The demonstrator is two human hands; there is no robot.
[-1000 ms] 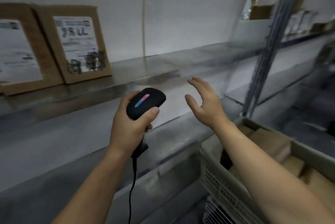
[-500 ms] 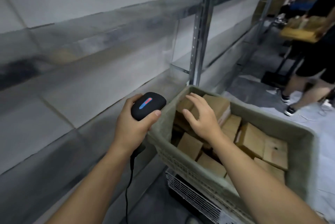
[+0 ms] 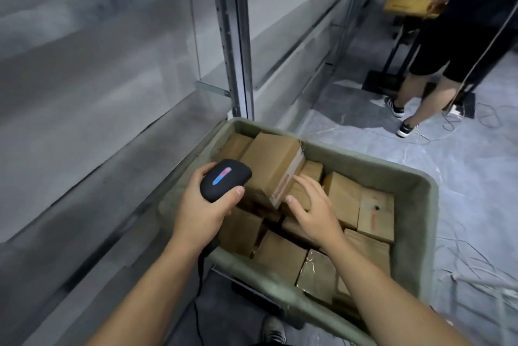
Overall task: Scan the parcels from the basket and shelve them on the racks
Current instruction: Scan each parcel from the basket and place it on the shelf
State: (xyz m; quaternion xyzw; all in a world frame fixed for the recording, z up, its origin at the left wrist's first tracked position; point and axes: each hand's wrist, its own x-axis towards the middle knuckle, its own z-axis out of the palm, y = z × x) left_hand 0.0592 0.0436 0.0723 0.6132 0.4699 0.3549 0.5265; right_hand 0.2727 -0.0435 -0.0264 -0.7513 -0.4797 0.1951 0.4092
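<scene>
now, by the rack (image 3: 232,37), take from the basket (image 3: 420,185) the tilted box (image 3: 269,166) lying topmost. close the right hand (image 3: 314,211), spread loose at its taped end, round the edge, then bring it under the scanner (image 3: 225,180) gripped in the left hand (image 3: 201,211).

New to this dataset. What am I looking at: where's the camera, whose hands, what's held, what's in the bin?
No robot here: a person wears a camera on the head, so this one picture looks down at their own two bare hands. The left hand grips a black corded scanner. The right hand reaches, fingers spread, to the side of a tilted cardboard parcel in the basket, which is full of more parcels. The metal rack stands at left. Another person stands farther back holding a box.
</scene>
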